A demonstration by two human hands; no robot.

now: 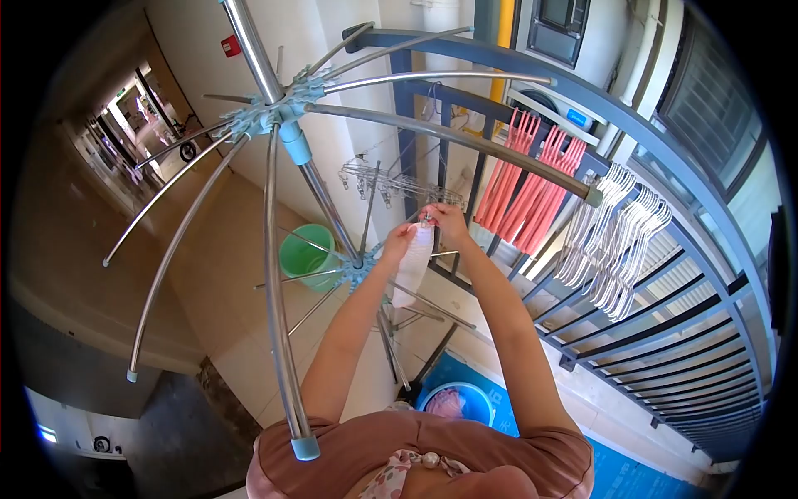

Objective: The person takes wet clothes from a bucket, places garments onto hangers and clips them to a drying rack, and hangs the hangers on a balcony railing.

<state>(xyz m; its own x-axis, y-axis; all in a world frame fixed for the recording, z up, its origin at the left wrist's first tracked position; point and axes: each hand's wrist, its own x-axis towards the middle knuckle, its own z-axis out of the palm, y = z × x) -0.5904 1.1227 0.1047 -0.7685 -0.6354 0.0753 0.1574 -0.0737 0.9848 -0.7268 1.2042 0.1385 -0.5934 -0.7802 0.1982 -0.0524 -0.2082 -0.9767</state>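
Note:
My left hand (401, 242) pinches the upper edge of a white cloth piece that looks like a sock (413, 270); it hangs down below my fingers. Beside it, my right hand (449, 221) is closed on a small metal clip (428, 219) at the top of the sock. The clip sits by the near edge of a wire clip hanger (386, 181), which hangs in front of the railing with several more clips. My fingers hide part of the clip.
A steel drying rack (268, 112) with spreading arms stands to the left, some arms close above me. Pink hangers (524, 187) and white hangers (619, 237) hang on the railing (723, 291). A green bucket (293, 259) and a blue basin (480, 401) with pink cloth stand on the floor.

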